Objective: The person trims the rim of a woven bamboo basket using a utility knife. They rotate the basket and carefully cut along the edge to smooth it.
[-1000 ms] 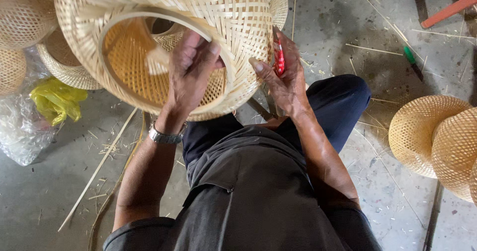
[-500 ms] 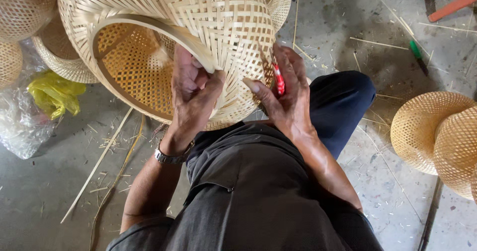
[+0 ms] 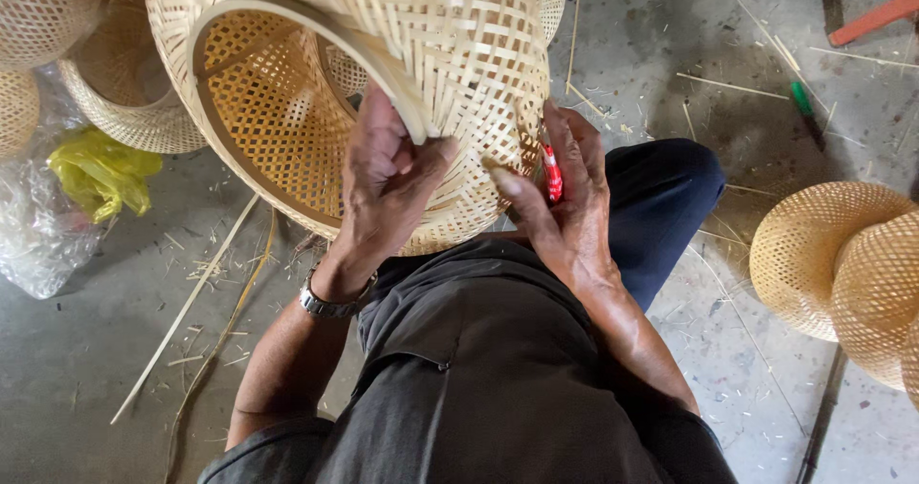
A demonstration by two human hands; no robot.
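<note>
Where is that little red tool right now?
In the head view, the red tool sits in the right hand, pressed against the woven basket, just above the person's dark-trousered knee.

Two woven domes (image 3: 842, 273) right; yellow bag (image 3: 100, 173) left.

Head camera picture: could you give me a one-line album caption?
Left hand grips a woven bamboo basket's rim while the right hand, holding a red tool, presses its side.
</note>
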